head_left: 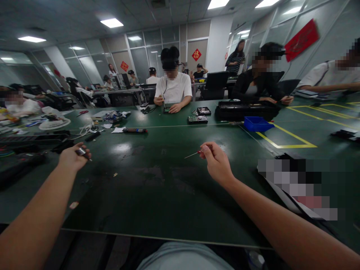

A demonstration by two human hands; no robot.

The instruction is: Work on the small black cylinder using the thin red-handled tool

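My right hand (215, 159) is closed around a thin screwdriver (191, 155). Its slim metal shaft points left over the green tabletop, and a bit of red handle shows at my fingers. On the other side, my left hand (73, 157) grips a small silvery metal cylinder (81, 152) with a narrow tip pointing down to the right; its exact kind I cannot make out. Both hands are above the table (157, 195), wide apart. Beyond my left hand is a dark handled tool (135, 130), lying beside white paper (118, 130).
Opposite me a person in white (173, 88) works on a small board. Opened hard drives (197, 119), a blue bin (257, 124) and a long black casing (246, 111) stand across the table. Dark equipment and cables (22, 159) crowd the left; a blurred-out item (298, 187) lies right.
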